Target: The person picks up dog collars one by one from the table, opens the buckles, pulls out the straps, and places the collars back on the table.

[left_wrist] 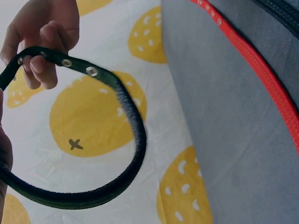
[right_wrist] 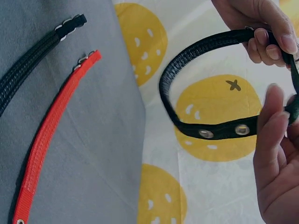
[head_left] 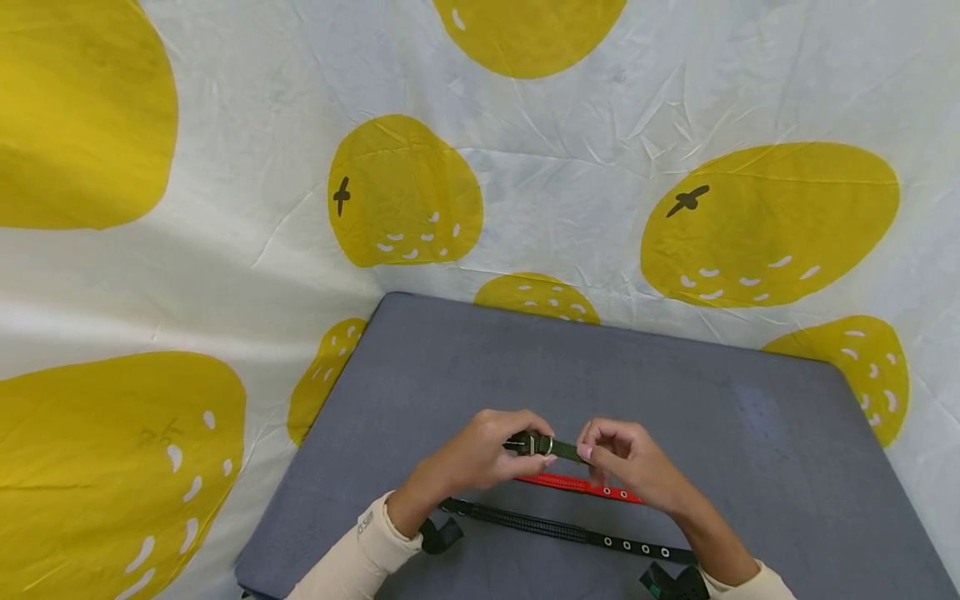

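Observation:
A dark green buckled collar with metal eyelets is held up between both hands, bent into a loop that shows in the left wrist view and right wrist view. My left hand grips its buckle end, where the metal buckle shows between thumb and fingers. With thumb and fingers, my right hand pinches the strap's other part. Below the hands on the table lie a red collar, partly hidden by the hands, and a black collar with a row of eyelets.
The grey table extends beyond the hands to its back edge. A white cloth with yellow fruit prints hangs behind it and at the left. Black bands sit at the wrists, close over the black collar.

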The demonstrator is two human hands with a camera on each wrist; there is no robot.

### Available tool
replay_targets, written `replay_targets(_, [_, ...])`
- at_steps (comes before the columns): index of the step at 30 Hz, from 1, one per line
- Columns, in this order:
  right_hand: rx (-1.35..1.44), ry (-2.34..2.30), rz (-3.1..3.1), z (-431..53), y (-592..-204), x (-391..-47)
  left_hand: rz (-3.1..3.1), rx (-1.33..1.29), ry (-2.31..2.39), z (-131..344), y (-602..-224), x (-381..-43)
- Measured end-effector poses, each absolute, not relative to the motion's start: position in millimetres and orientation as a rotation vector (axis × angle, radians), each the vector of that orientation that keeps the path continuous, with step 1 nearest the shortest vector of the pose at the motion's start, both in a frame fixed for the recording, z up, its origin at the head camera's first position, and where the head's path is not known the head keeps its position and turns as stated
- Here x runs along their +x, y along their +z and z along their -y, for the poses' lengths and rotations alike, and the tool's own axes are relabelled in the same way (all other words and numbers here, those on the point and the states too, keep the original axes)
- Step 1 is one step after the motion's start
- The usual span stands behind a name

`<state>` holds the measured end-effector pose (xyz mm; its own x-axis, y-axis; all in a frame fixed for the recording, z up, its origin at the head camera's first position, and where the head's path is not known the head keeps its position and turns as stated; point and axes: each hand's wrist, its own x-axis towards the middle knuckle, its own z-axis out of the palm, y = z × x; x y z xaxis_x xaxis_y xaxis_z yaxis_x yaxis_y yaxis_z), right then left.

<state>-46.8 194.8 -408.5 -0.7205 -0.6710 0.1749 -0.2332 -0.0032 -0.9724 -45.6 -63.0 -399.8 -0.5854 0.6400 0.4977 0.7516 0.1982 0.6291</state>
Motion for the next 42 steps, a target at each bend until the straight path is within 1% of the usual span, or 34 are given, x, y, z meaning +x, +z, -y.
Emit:
replay_targets(6, [-0.916, -1.615, -2.086, -191.5, -404.2, -43.0, 2.323, -1.401, -1.221, 62.6, -402.6, -46.5])
replay_targets(9, [-0.924, -1.577, -2.109, -190.4, -403.0, -42.3, 2.333, -1.390, -1.233, 61.5, -404.0, -46.3])
replay_targets(20, [-0.923, -1.673, -1.957, -192.5, -404.2, -42.9, 2.342, -1.334, -1.387, 62.4, -403.9, -45.1])
replay_targets(26, [-0.901, -1.785, -1.975, -194.4, -406.3, -42.5, 2.351, -1.253, -1.425, 65.8, -403.5, -44.1])
replay_targets(33, [-0.827, -1.982, -2.093, -198.6, -410.5, -42.3, 2.299, -1.202, -1.188, 70.5, -405.3, -47.7])
replay_targets(42, [-0.747, -2.082, -2.132, -205.9, -413.9, -40.6, 2.166, -1.257, -0.990, 71.4, -409.6, -53.7])
